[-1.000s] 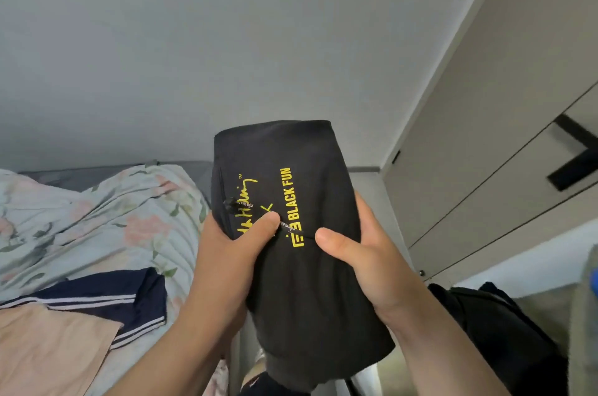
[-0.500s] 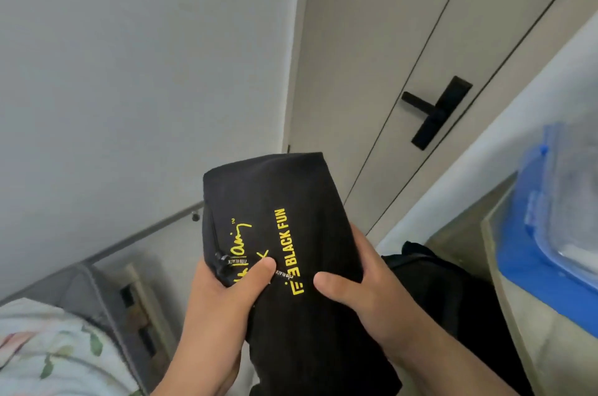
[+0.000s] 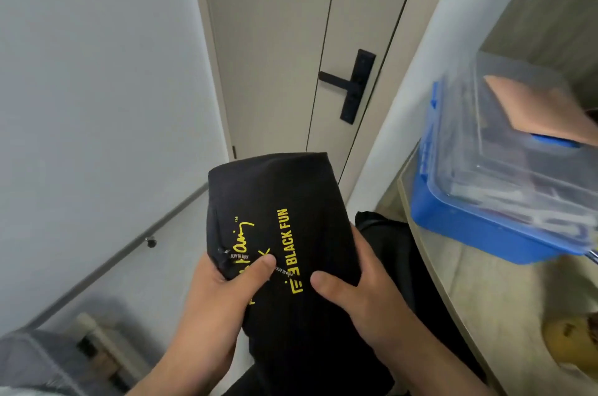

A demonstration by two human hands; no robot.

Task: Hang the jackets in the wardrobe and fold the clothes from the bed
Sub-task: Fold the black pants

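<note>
1. Head view: a person holds up a folded black garment point(image 3: 284, 217) printed in yellow with "BLACK FUN", its far end standing up and away from the hands.
2. The left hand point(image 3: 213, 305) wraps the bundle's left edge, its thumb pressed flat on the top face. The right hand point(image 3: 365, 298) mirrors it on the right edge, thumb lying beside the print. The other fingers go under the cloth, out of sight. I read this 2-sided clamp as a way to keep the folds from springing open while it is carried.
3. Gripped only at its near end, the bundle stands out unsupported, so it looks tightly folded or rolled; I cannot tell which.
4. Beyond the hands is a pale door point(image 3: 268, 56) with a black handle point(image 3: 352, 85). No wardrobe rail shows.
5. To the right of the right hand, a tabletop point(image 3: 485, 292) bears a blue box point(image 3: 469, 211) with a clear lid, and a peach folded cloth point(image 3: 534, 111) lies on that lid. It looks like the spot for finished pieces, so my guess is the garment is headed there.
6. Just beyond and below the right hand lies dark fabric point(image 3: 388, 243), low down; what it is I cannot tell.
7. Risk: letting go with 1 hand first may let the fold slump.
</note>
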